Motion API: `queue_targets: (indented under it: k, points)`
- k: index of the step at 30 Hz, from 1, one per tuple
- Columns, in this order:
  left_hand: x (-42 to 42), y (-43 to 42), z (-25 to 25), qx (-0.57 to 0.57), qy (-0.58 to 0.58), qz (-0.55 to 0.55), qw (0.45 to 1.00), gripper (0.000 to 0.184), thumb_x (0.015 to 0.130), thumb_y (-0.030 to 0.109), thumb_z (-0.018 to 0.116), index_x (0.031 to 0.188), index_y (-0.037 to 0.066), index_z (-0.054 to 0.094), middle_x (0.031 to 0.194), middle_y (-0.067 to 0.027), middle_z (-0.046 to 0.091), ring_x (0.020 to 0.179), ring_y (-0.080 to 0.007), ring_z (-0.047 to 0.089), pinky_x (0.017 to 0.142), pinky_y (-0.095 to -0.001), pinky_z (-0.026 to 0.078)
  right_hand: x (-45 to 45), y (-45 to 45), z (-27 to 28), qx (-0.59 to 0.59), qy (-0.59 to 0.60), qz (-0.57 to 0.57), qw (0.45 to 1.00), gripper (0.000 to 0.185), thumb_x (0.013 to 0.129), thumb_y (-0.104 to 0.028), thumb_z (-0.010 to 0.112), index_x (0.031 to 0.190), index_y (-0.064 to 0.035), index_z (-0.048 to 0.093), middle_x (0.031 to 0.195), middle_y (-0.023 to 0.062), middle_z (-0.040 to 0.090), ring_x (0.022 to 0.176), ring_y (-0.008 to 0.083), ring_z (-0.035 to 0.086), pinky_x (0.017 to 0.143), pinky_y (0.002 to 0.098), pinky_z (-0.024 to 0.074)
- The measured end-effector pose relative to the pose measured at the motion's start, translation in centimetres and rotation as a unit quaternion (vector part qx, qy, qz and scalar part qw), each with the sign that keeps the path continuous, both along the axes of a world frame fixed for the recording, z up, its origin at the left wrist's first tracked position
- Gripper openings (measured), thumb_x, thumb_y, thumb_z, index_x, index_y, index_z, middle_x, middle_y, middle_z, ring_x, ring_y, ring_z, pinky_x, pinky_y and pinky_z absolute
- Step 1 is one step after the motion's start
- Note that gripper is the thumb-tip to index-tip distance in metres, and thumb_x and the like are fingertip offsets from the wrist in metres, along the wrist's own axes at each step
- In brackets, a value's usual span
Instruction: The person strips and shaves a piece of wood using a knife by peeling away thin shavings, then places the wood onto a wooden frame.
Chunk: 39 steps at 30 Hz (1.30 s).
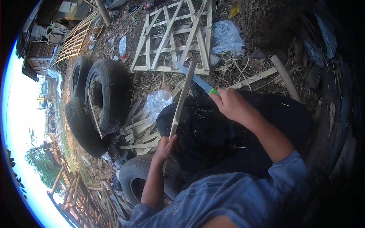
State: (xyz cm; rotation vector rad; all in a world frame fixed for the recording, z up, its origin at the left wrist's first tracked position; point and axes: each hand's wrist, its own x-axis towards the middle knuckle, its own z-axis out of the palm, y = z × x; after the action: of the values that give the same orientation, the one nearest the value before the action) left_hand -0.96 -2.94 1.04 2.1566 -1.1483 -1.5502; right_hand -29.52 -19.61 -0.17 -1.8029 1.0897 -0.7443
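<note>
My left hand (166,147) is wrapped round the lower part of a long bamboo strip (180,104), which rises away from me over my dark-clothed lap. Its far end reaches near the lattice panel. In my right hand (232,105) is a knife (200,82) with a green handle, its blade pointing up and left. The blade lies close to the strip's upper end; whether they touch I cannot tell. A woven lattice panel (173,48) of bamboo strips lies on the ground beyond both hands.
Several old tyres (110,95) stand at the left, and another tyre (131,176) is beside my left forearm. Split bamboo pieces (142,133) and clear plastic (157,103) litter the ground. A wooden stick (285,78) lies at the right, near a tree trunk (266,22).
</note>
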Motion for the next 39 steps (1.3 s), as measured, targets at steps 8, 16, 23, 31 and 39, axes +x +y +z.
queue_targets:
  k: [8,16,23,31,39]
  points:
    - [0.2,0.5,-0.7,-0.036,-0.007,-0.007,0.999,0.065,0.099,0.048,0.042,0.057,0.002,0.06,0.05,-0.0065,0.057,0.043,-0.014,0.05,0.044,-0.0284,0.039,-0.5,-0.8,0.9,0.299,-0.042,0.103,0.948,0.038,0.098,-0.029,0.048,0.081,0.0034,0.058,0.061,0.0204,0.059,0.054,0.0353,0.059,0.053,0.0437,0.0475]
    - [-0.2,0.3,-0.3,-0.015,-0.032,-0.003,0.999,0.065,0.099,0.048,0.042,0.058,0.001,0.061,0.053,-0.0075,0.06,0.049,-0.0145,0.055,0.05,-0.0296,0.043,0.5,0.9,0.3,-0.032,0.143,0.014,0.989,0.038,0.098,-0.03,0.047,0.083,0.003,0.059,0.067,0.0227,0.061,0.057,0.0373,0.061,0.054,0.0441,0.0494]
    - [-0.6,-0.3,0.8,0.014,-0.044,-0.018,0.999,0.059,0.097,0.043,0.047,0.063,-0.001,0.066,0.056,-0.0092,0.063,0.055,-0.0165,0.061,0.058,-0.0332,0.048,0.5,0.6,0.2,0.097,0.035,0.081,0.991,0.039,0.097,-0.03,0.049,0.08,0.0036,0.057,0.065,0.0239,0.059,0.059,0.0438,0.057,0.056,0.0472,0.0469]
    - [-1.5,-0.6,1.8,-0.002,-0.056,-0.021,0.998,0.063,0.097,0.048,0.046,0.058,0.003,0.067,0.055,-0.0073,0.063,0.054,-0.0163,0.061,0.057,-0.0318,0.048,1.2,1.7,1.5,-0.017,0.205,0.027,0.978,0.039,0.097,-0.032,0.048,0.08,0.0017,0.058,0.068,0.0258,0.061,0.067,0.0436,0.062,0.06,0.0512,0.0486]
    - [-1.0,-0.4,1.6,-0.002,-0.044,-0.037,0.998,0.063,0.097,0.047,0.046,0.058,0.003,0.066,0.056,-0.0075,0.064,0.057,-0.0175,0.062,0.062,-0.0323,0.049,0.9,1.3,-0.6,0.201,0.017,0.098,0.974,0.039,0.098,-0.032,0.048,0.078,0.0011,0.054,0.058,0.0189,0.054,0.049,0.0361,0.054,0.049,0.0434,0.044]
